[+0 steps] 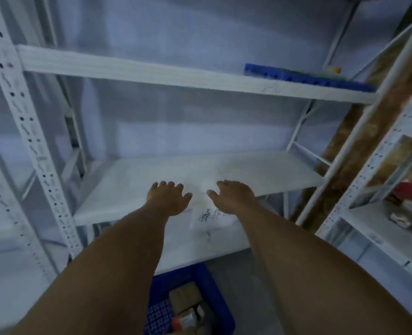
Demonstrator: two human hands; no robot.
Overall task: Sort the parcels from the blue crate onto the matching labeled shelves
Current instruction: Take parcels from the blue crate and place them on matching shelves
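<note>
Both my arms reach forward over the front edge of the white middle shelf (127, 180). My left hand (167, 197) and my right hand (232, 195) hover palm down with loosely bent fingers, holding nothing. Between and just below them a white paper label (208, 217) with dark handwriting hangs on the shelf's front edge. Something pale and blurred lies on the shelf between the hands; I cannot tell what it is. The blue crate (214, 286) sits on the floor below, with brown parcels (183, 296) inside.
A white upper shelf (152, 73) carries a second blue crate (304, 77) at its right end. White perforated uprights (28, 131) stand at left. Another white rack (379, 228) at right holds small boxes and something red (410, 192).
</note>
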